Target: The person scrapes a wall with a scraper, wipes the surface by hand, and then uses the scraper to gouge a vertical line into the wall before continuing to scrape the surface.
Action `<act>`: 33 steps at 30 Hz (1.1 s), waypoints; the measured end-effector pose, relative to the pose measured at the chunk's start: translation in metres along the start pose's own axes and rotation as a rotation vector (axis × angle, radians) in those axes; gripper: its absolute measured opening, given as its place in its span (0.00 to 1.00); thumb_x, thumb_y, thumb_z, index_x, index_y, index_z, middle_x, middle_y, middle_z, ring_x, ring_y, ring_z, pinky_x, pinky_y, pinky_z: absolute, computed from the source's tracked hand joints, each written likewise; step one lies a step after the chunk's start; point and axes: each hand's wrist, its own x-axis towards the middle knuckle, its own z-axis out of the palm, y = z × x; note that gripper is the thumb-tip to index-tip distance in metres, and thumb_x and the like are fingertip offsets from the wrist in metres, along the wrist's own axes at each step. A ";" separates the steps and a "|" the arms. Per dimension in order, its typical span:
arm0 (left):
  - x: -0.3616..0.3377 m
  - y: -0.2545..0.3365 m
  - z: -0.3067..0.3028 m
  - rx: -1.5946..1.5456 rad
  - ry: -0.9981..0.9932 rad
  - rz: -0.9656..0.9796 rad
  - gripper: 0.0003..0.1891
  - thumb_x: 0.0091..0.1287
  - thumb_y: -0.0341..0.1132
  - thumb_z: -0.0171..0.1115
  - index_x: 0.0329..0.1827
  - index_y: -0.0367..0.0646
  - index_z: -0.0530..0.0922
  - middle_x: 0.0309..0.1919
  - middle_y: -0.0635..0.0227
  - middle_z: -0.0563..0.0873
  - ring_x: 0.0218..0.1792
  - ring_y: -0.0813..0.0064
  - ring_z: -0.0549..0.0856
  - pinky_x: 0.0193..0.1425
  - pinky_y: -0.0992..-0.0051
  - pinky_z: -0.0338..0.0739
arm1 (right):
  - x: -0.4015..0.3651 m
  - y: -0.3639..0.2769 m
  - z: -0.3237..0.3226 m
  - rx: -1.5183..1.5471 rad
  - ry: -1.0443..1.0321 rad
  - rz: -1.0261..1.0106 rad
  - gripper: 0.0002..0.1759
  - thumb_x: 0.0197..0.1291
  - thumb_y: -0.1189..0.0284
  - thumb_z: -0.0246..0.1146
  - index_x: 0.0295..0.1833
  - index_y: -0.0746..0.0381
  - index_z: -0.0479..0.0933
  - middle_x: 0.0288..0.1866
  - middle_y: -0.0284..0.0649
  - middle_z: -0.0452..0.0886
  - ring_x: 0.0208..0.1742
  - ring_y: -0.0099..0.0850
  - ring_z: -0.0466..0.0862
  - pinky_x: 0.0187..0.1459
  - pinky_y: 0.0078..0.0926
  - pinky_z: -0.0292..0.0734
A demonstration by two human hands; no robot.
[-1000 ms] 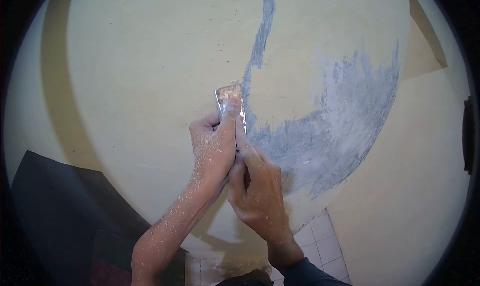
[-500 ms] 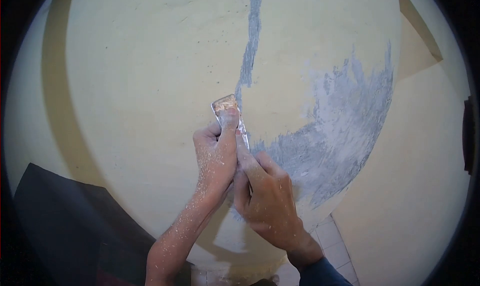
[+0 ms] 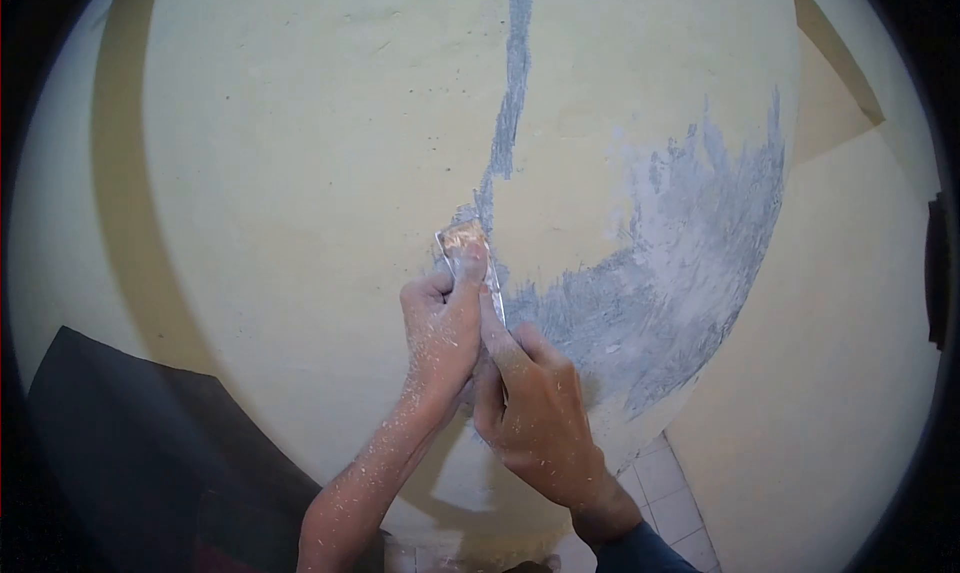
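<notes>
A flat metal scraper (image 3: pixel 463 235) lies against the cream wall (image 3: pixel 300 173), at the lower part of a narrow grey scraped strip (image 3: pixel 515 83). My left hand (image 3: pixel 445 323) is closed on it, the thumb pressed along its face near the top edge. Lower down, my right hand (image 3: pixel 540 413) grips the same tool, with fingers wrapped round its lower part. Pale flecks cover both hands and the left forearm. To the right spreads a broad grey scraped patch (image 3: pixel 680 253).
A dark, angular object (image 3: pixel 150 423) stands at the lower left. Floor tiles (image 3: pixel 665 488) show below the wall at the lower right. Another wall surface (image 3: pixel 840 353) runs along the right, with a dark object (image 3: pixel 937 273) at its far edge.
Both hands and the scraper have moved a little down and to the right. More grey surface shows just above the scraper's edge.
</notes>
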 end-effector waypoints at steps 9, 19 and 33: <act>0.005 0.016 0.000 0.028 -0.007 0.021 0.27 0.73 0.49 0.63 0.18 0.38 0.77 0.17 0.77 0.75 0.21 0.87 0.69 0.23 0.78 0.61 | 0.009 -0.005 -0.003 -0.016 0.011 -0.015 0.28 0.58 0.83 0.59 0.67 0.72 0.70 0.35 0.53 0.74 0.34 0.52 0.76 0.37 0.46 0.71; 0.000 0.011 0.001 0.007 0.003 -0.007 0.27 0.74 0.49 0.62 0.20 0.36 0.79 0.18 0.77 0.76 0.22 0.88 0.70 0.24 0.79 0.62 | 0.003 0.001 0.000 -0.040 -0.006 -0.034 0.30 0.58 0.83 0.60 0.68 0.70 0.68 0.37 0.52 0.74 0.36 0.51 0.76 0.38 0.45 0.71; 0.007 0.021 -0.003 0.053 -0.025 -0.002 0.26 0.74 0.49 0.61 0.22 0.37 0.78 0.19 0.77 0.76 0.23 0.88 0.70 0.24 0.78 0.63 | 0.008 -0.008 0.004 0.008 -0.009 -0.006 0.29 0.59 0.83 0.58 0.68 0.72 0.67 0.39 0.55 0.75 0.37 0.52 0.76 0.39 0.45 0.71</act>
